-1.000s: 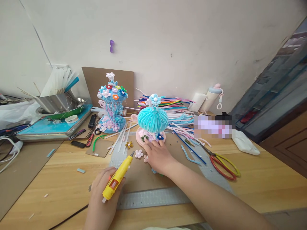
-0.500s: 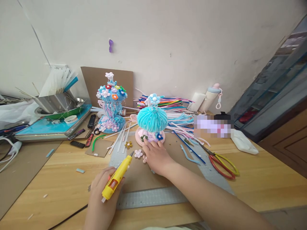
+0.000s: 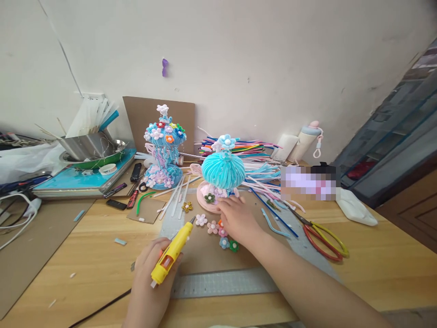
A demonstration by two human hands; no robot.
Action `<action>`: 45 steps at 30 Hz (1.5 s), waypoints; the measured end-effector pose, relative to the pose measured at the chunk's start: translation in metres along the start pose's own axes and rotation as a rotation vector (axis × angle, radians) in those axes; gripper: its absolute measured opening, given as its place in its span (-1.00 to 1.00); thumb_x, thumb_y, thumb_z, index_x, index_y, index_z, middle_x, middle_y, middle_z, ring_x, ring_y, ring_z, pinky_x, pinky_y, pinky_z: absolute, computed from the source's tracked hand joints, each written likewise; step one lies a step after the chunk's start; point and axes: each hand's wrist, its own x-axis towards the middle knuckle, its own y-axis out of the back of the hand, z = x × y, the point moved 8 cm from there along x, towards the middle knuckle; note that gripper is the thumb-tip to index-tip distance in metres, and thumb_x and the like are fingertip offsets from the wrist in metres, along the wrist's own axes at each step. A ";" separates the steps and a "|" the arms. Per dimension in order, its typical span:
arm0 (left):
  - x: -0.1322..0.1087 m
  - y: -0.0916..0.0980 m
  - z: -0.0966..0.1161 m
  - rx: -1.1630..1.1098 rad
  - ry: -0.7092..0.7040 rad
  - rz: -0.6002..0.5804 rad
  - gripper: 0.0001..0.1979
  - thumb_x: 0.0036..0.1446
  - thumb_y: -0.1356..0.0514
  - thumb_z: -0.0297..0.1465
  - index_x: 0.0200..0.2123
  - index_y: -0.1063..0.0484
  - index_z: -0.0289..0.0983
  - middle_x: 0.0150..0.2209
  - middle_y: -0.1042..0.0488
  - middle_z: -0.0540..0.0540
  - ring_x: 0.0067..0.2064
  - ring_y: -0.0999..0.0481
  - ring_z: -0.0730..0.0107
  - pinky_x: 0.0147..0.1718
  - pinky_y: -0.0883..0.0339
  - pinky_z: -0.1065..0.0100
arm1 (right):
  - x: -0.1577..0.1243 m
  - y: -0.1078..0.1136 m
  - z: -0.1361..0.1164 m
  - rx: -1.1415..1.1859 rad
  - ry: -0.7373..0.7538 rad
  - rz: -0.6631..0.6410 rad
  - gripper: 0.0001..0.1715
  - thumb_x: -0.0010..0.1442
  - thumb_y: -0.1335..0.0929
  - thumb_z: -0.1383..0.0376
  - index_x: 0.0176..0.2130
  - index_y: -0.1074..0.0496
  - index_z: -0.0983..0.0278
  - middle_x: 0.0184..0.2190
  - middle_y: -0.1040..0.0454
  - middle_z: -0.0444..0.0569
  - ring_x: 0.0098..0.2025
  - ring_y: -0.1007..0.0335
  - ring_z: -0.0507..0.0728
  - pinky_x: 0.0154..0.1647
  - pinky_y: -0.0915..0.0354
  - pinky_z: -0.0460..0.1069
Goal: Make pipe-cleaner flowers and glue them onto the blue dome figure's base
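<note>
My left hand point(image 3: 153, 273) is closed around a yellow hot glue gun point(image 3: 172, 253), its nozzle pointing up and away, close to a white flower point(image 3: 201, 220). At the middle stands a turquoise domed pipe-cleaner craft point(image 3: 223, 170) on a round pink base point(image 3: 204, 200). My right hand point(image 3: 241, 218) has its fingers bent over the front right of that base, gripping it; the fingertips are partly hidden. A dark green flower point(image 3: 209, 198) sits on the base. Several small pipe-cleaner flowers, including a blue one point(image 3: 224, 243) and a green one point(image 3: 234, 246), lie on the cardboard below my right hand.
A decorated blue pipe-cleaner craft point(image 3: 165, 150) stands at the back left. Scissors point(image 3: 324, 241) lie on the right beside a blue strand point(image 3: 275, 223). Loose pipe cleaners point(image 3: 249, 148) are piled by the wall. The glue gun's cord point(image 3: 102, 307) crosses the table at front left.
My right hand has moved right along the base, uncovering the dark green flower and several loose flowers while covering the blue flower on the base. The left hand keeps the glue gun. The view has shifted slightly.
</note>
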 end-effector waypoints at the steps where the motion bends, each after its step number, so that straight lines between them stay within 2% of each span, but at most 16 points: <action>1: 0.000 0.000 0.000 0.002 0.000 0.001 -0.89 0.14 -0.13 -0.32 -0.24 -0.34 -0.17 -0.18 -0.42 -0.09 -0.11 -0.40 0.21 -0.16 -0.30 0.23 | 0.000 0.004 0.005 -0.010 -0.035 0.014 -0.77 0.14 -0.22 0.45 -0.26 -0.43 0.27 -0.14 -0.50 0.03 -0.07 -0.28 0.19 -0.08 -0.05 0.08; 3: 0.000 0.001 0.000 0.002 -0.001 0.005 -0.90 0.14 -0.13 -0.33 -0.25 -0.34 -0.17 -0.19 -0.42 -0.08 -0.11 -0.41 0.23 -0.16 -0.30 0.24 | -0.001 0.011 0.015 -0.039 -0.088 0.029 -0.78 0.14 -0.22 0.43 -0.31 -0.44 0.27 -0.27 -0.53 0.03 -0.10 -0.30 0.20 -0.11 -0.04 0.08; 5: 0.001 0.001 0.001 -0.001 0.000 0.005 -0.90 0.14 -0.13 -0.33 -0.25 -0.34 -0.17 -0.20 -0.42 -0.07 -0.12 -0.41 0.24 -0.16 -0.29 0.26 | -0.002 0.015 0.024 -0.057 -0.110 0.015 -0.76 0.15 -0.22 0.42 -0.33 -0.46 0.26 -0.28 -0.53 0.02 -0.09 -0.32 0.20 -0.12 -0.05 0.07; 12: 0.000 0.000 0.000 -0.002 0.001 0.004 -0.89 0.13 -0.14 -0.33 -0.24 -0.34 -0.17 -0.18 -0.42 -0.07 -0.11 -0.40 0.24 -0.15 -0.29 0.26 | -0.018 0.018 0.067 -0.025 -0.323 -0.200 -0.72 0.22 -0.21 0.29 -0.25 -0.50 0.17 -0.31 -0.56 -0.03 -0.30 -0.44 0.16 -0.40 -0.13 -0.03; 17: 0.001 -0.002 -0.001 0.003 -0.001 0.004 -0.90 0.13 -0.14 -0.34 -0.25 -0.34 -0.16 -0.19 -0.42 -0.06 -0.11 -0.40 0.24 -0.15 -0.28 0.25 | 0.002 0.010 0.040 0.163 -0.140 -0.167 -0.69 0.24 -0.22 0.30 -0.10 -0.48 0.16 -0.11 -0.51 -0.05 -0.08 -0.40 0.11 -0.18 -0.21 -0.06; 22: 0.003 -0.002 0.001 0.008 0.004 -0.010 -0.91 0.15 -0.11 -0.33 -0.26 -0.33 -0.17 -0.20 -0.42 -0.09 -0.12 -0.40 0.22 -0.16 -0.29 0.24 | 0.034 -0.008 0.045 0.123 -0.378 -0.136 -0.53 0.24 -0.18 0.08 -0.07 -0.44 0.29 -0.16 -0.51 0.16 -0.13 -0.43 0.25 -0.25 -0.25 0.03; 24: 0.003 -0.001 0.002 0.009 0.004 -0.012 -0.91 0.16 -0.11 -0.32 -0.26 -0.33 -0.18 -0.20 -0.43 -0.10 -0.13 -0.40 0.23 -0.17 -0.29 0.24 | 0.044 -0.013 0.046 0.133 -0.412 -0.149 -0.54 0.20 -0.21 0.04 -0.11 -0.45 0.26 -0.17 -0.51 0.15 -0.14 -0.43 0.27 -0.28 -0.26 0.03; 28: 0.002 0.000 0.003 0.013 -0.006 -0.012 -0.91 0.14 -0.12 -0.33 -0.26 -0.33 -0.17 -0.21 -0.43 -0.07 -0.14 -0.41 0.24 -0.16 -0.28 0.26 | 0.052 -0.016 0.041 0.190 -0.405 -0.186 -0.60 0.20 -0.21 0.11 -0.09 -0.43 0.27 -0.15 -0.50 0.14 -0.13 -0.42 0.25 -0.26 -0.27 0.02; 30: 0.001 0.000 0.002 0.007 0.005 -0.013 -0.90 0.14 -0.12 -0.33 -0.24 -0.34 -0.17 -0.19 -0.43 -0.08 -0.12 -0.41 0.23 -0.16 -0.28 0.24 | 0.048 -0.020 0.032 0.245 -0.366 -0.240 -0.63 0.21 -0.20 0.17 -0.14 -0.45 0.27 -0.21 -0.53 0.10 -0.19 -0.45 0.19 -0.30 -0.28 -0.01; 32: 0.000 0.000 0.001 -0.009 0.024 -0.010 -0.89 0.15 -0.12 -0.33 -0.24 -0.33 -0.17 -0.18 -0.42 -0.09 -0.11 -0.40 0.21 -0.16 -0.28 0.23 | 0.040 -0.028 0.016 0.324 -0.302 -0.355 -0.71 0.18 -0.24 0.20 -0.28 -0.50 0.24 -0.39 -0.56 -0.02 -0.37 -0.47 0.10 -0.41 -0.27 -0.08; 34: -0.001 0.000 0.001 -0.026 0.037 -0.012 -0.89 0.15 -0.11 -0.32 -0.24 -0.33 -0.17 -0.19 -0.41 -0.09 -0.11 -0.39 0.21 -0.17 -0.27 0.22 | 0.028 -0.039 -0.001 0.392 -0.241 -0.482 -0.80 0.10 -0.31 0.22 -0.42 -0.51 0.22 -0.57 -0.51 -0.13 -0.57 -0.40 0.02 -0.55 -0.22 -0.13; 37: -0.001 0.000 0.001 -0.027 0.042 -0.013 -0.89 0.16 -0.11 -0.31 -0.24 -0.33 -0.18 -0.18 -0.41 -0.10 -0.11 -0.39 0.20 -0.16 -0.27 0.21 | 0.013 -0.047 -0.014 0.418 -0.210 -0.562 -0.86 0.02 -0.37 0.22 -0.46 -0.50 0.22 -0.65 -0.47 -0.18 -0.65 -0.32 -0.01 -0.64 -0.13 -0.15; 40: -0.001 0.001 0.001 -0.016 0.037 0.002 -0.89 0.15 -0.11 -0.32 -0.24 -0.33 -0.18 -0.18 -0.42 -0.11 -0.10 -0.39 0.20 -0.15 -0.27 0.21 | 0.008 -0.040 -0.006 0.404 -0.212 -0.529 -0.82 0.10 -0.33 0.18 -0.37 -0.50 0.19 -0.58 -0.50 -0.18 -0.62 -0.33 -0.03 -0.61 -0.11 -0.16; 42: -0.001 0.002 0.001 -0.009 0.032 0.006 -0.89 0.15 -0.11 -0.33 -0.24 -0.33 -0.18 -0.18 -0.42 -0.10 -0.10 -0.40 0.20 -0.16 -0.28 0.22 | 0.007 -0.028 0.010 0.369 -0.220 -0.475 -0.81 0.14 -0.30 0.21 -0.37 -0.50 0.20 -0.54 -0.51 -0.16 -0.57 -0.34 -0.02 -0.57 -0.11 -0.15; 45: 0.000 0.001 0.001 0.000 0.017 0.006 -0.90 0.13 -0.12 -0.33 -0.25 -0.34 -0.17 -0.19 -0.43 -0.08 -0.12 -0.41 0.21 -0.18 -0.30 0.25 | 0.003 -0.007 0.039 0.288 -0.236 -0.375 -0.87 0.09 -0.34 0.25 -0.42 -0.49 0.23 -0.48 -0.52 -0.10 -0.43 -0.38 0.04 -0.48 -0.10 -0.12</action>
